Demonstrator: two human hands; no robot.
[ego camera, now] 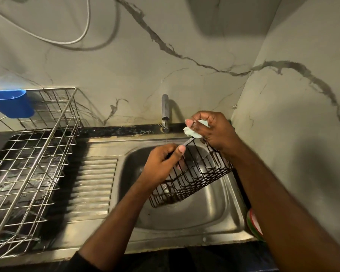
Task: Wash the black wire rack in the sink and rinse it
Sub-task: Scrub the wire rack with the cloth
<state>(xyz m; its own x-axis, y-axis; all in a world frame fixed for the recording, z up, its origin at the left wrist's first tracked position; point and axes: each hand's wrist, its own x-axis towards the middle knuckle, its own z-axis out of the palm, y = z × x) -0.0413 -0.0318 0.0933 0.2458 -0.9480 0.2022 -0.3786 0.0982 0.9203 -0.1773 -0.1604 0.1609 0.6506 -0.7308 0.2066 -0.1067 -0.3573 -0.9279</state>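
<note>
**One rack, two hands, one sink**

While I watch from the head camera, I count one black wire rack held tilted over the single steel sink, its lower end down inside the bowl and its upper rim raised toward the tap. One thin stream of water falls from that tap just behind the rack.

My left hand grips the rack's upper rim, its fingers curled round the wire with the thumb on top. My right hand is at the far corner of the rack, its fingers clamped on one pale green cloth, which it presses against the top wire; it could be a sponge, as most of it is hidden in the grip.

To the left, on the tabletop, stands one large silver dish rack, with one blue plastic holder hooked on its back edge. One red-and-green striped item peeks out by the sink's right edge, mostly covered by my right forearm. One white cable loops across the marble wall.
</note>
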